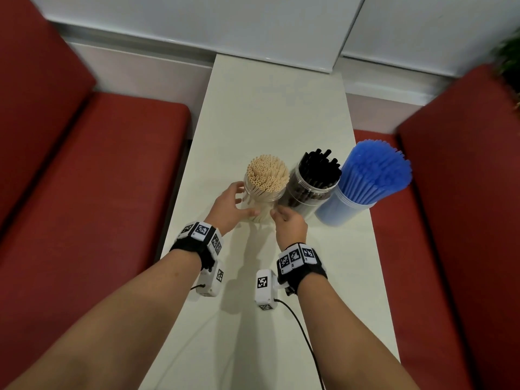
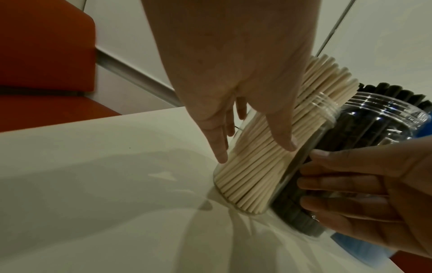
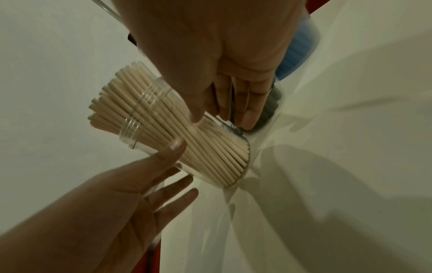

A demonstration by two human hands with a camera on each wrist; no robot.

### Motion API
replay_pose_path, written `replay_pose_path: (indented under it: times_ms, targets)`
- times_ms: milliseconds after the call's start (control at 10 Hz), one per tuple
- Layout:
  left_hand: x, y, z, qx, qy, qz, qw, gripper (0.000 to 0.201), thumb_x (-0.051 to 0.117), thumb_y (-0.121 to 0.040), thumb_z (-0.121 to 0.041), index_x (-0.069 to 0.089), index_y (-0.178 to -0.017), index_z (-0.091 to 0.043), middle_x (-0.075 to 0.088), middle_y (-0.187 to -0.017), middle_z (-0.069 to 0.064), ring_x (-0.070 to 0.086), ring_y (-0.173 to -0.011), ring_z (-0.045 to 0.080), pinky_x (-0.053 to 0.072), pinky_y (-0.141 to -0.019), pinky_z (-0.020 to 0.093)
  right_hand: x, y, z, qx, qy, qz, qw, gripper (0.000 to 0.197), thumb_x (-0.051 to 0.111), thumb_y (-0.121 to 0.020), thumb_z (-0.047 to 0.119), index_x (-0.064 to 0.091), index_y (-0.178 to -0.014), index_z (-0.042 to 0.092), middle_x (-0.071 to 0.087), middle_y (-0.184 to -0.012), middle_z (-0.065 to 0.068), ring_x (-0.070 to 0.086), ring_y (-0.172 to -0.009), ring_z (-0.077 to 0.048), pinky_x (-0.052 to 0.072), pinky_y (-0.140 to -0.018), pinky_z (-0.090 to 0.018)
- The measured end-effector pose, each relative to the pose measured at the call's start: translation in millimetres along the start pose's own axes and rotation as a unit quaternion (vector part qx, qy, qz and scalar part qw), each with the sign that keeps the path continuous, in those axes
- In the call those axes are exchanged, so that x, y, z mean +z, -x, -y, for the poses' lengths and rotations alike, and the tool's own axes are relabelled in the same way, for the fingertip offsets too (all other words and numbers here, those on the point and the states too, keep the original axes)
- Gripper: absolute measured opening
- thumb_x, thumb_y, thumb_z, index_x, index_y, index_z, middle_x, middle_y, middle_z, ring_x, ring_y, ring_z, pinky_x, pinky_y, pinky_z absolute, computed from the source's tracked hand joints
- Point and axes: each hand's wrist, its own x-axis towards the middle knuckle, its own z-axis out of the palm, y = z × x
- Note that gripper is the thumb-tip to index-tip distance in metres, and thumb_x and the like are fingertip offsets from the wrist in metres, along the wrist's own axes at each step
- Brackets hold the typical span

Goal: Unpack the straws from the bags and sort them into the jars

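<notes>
Three clear jars stand in a row on the white table [image 1: 253, 108]. The left jar [image 1: 264, 198] is packed with beige straws [image 1: 267, 173], the middle jar [image 1: 312, 190] holds black straws, and the right jar [image 1: 346, 206] holds blue straws [image 1: 377, 170]. My left hand [image 1: 244, 202] is at the beige jar's left side, fingers spread and its thumb [image 3: 175, 147] touching the front. My right hand [image 1: 278, 213] has straight fingers [image 2: 327, 177] between the beige jar [image 2: 252, 175] and the black jar. Neither hand holds a straw. No bags are in view.
Red padded benches run along both sides of the narrow table, left [image 1: 98, 178] and right [image 1: 464, 192]. A white wall closes the far end. A black cable [image 1: 304, 333] trails from my right wrist across the near table.
</notes>
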Motion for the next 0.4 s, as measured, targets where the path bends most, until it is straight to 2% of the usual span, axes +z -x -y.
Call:
replay_pose_path:
  times_ms: [100,200,300,400]
  targets:
    - [-7,19,3,-0.017,-0.037,0.006,0.999,0.079,0.085,-0.082,-0.025,0.043,-0.149,-0.019,0.049,-0.146,0.001,0.055,-0.126,0.023,0.048,-0.095,0.034,-21,11,-4,0.009,0.0,0.013,1.0,0.032,0.066,-0.096,0.025,0.07,-0.125,0.01,0.073,-0.116,-0.011,0.067,-0.107,-0.027,0.053,-0.099,-0.044]
    - [-17,49,11,-0.033,-0.055,0.01,0.998,0.056,0.078,-0.089,-0.025,0.055,-0.14,-0.019,0.056,-0.138,0.0,0.06,-0.12,0.02,0.05,-0.097,0.035,-53,30,-3,0.003,-0.012,0.055,0.998,0.022,0.066,-0.096,0.021,0.072,-0.115,0.012,0.073,-0.103,-0.007,0.07,-0.1,-0.028,0.059,-0.088,-0.043]
    - [-28,91,27,-0.049,-0.054,0.012,0.997,0.023,0.074,-0.092,-0.019,0.069,-0.113,-0.026,0.069,-0.119,-0.001,0.068,-0.101,0.012,0.054,-0.093,0.031,-104,47,10,-0.033,-0.011,0.101,0.994,0.013,0.066,-0.096,0.018,0.072,-0.108,0.019,0.074,-0.1,-0.005,0.072,-0.095,-0.026,0.06,-0.078,-0.033]
    - [-36,151,44,-0.062,-0.05,-0.005,0.997,0.016,0.073,-0.092,-0.013,0.072,-0.099,-0.028,0.074,-0.109,0.0,0.07,-0.087,0.012,0.052,-0.078,0.023,-173,74,36,-0.08,-0.01,0.099,0.992,0.013,0.067,-0.096,0.016,0.073,-0.106,0.021,0.076,-0.101,-0.006,0.073,-0.095,-0.026,0.059,-0.075,-0.03]
